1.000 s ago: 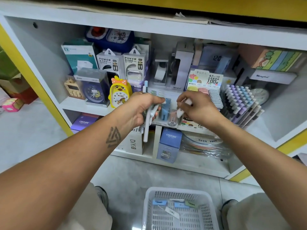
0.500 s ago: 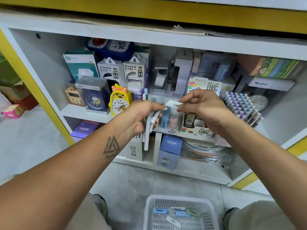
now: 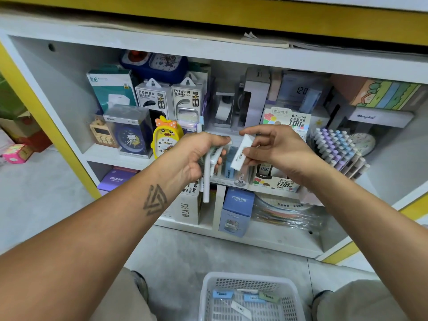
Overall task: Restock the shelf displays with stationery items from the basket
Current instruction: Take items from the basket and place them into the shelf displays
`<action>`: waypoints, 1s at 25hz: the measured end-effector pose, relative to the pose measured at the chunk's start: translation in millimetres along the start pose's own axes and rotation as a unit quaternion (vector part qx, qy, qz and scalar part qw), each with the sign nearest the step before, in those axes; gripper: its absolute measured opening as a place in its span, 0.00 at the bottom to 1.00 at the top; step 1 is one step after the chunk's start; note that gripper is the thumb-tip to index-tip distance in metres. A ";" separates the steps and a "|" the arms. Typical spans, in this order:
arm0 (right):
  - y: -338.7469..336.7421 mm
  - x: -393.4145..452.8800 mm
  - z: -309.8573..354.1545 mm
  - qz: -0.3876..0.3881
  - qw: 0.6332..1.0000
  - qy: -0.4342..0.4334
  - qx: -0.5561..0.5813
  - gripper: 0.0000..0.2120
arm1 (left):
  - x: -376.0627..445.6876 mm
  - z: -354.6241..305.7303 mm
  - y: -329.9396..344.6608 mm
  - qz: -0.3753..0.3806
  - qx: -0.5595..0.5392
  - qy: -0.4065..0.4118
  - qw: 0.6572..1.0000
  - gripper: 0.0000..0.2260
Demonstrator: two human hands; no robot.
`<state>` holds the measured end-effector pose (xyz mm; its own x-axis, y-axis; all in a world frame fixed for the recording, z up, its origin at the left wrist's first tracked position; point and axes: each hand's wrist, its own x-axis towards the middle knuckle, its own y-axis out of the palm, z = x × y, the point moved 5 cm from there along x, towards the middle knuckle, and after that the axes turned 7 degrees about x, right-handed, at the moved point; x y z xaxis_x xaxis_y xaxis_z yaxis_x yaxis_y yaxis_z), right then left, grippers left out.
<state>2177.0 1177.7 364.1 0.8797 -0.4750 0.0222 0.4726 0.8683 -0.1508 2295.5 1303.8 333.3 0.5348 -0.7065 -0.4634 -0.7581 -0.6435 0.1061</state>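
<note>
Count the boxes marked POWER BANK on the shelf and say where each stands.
2. One POWER BANK box stands left of the other POWER BANK box, side by side behind the yellow duck clock. More could be hidden behind.

yellow duck clock (image 3: pixel 165 138) with orange polka-dot bow, white lattice basket (image 3: pixel 251 297), lilac-and-blue pen caps (image 3: pixel 333 144)

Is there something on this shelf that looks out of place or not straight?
Little stands out. The yellow duck clock stands at the shelf's front edge, ahead of the boxed goods. A loose white pen hangs down from the left hand.
</note>
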 end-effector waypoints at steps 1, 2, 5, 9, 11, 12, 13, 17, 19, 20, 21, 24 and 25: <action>-2.0 1.9 1.5 -0.017 1.000 -0.007 -0.023 0.14 | 0.7 -0.2 -1.5 0.000 -0.004 0.000 1.000 0.05; -5.0 3.6 3.6 -0.039 0.997 -0.020 -0.066 0.11 | 1.5 -0.1 -3.2 0.000 -0.004 -0.001 1.000 0.05; -12.2 7.9 15.5 -0.093 0.936 -0.091 -0.327 0.10 | 3.5 1.0 -8.1 -0.008 0.002 -0.003 1.000 0.06; 3.9 7.0 9.2 -0.040 0.853 -0.090 -0.512 0.06 | 5.2 3.7 -11.2 -0.017 0.002 0.003 1.000 0.06; 11.0 8.4 -0.4 -0.017 0.837 -0.075 -0.542 0.03 | 5.3 4.6 -12.4 -0.020 -0.001 0.007 1.000 0.07; 12.9 9.2 -4.2 -0.012 0.837 -0.063 -0.544 0.02 | 5.1 4.9 -12.8 -0.020 -0.001 0.008 1.000 0.08; 13.0 10.1 -6.5 -0.011 0.840 -0.050 -0.540 0.02 | 4.6 5.1 -13.0 -0.018 0.000 0.008 1.000 0.08; 7.0 12.6 -10.5 -0.024 0.857 -0.027 -0.514 0.04 | 3.2 6.3 -14.4 -0.020 0.003 0.003 1.000 0.09; 4.3 12.5 -11.1 -0.028 0.865 -0.026 -0.501 0.05 | 2.7 7.1 -14.6 -0.019 0.004 0.002 1.000 0.09; 3.6 12.4 -11.8 -0.031 0.869 -0.026 -0.494 0.05 | 2.3 7.5 -14.3 -0.019 0.005 0.001 1.000 0.09; 3.2 12.5 -12.7 -0.035 0.875 -0.025 -0.482 0.05 | 1.9 7.9 -13.7 -0.018 0.005 0.000 1.000 0.09; 4.2 12.4 -15.9 -0.055 0.898 -0.030 -0.435 0.04 | 0.0 9.5 -10.7 -0.017 0.008 -0.003 1.000 0.09; 4.4 12.6 -16.7 -0.060 0.897 -0.035 -0.437 0.03 | -0.4 9.7 -9.4 -0.016 0.010 -0.004 1.000 0.09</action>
<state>2189.4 1173.2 347.3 0.8412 -0.5204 0.1466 0.3690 0.3544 -0.8592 2298.7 1313.0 323.9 0.5562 -0.6828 -0.4738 -0.7476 -0.6601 0.0736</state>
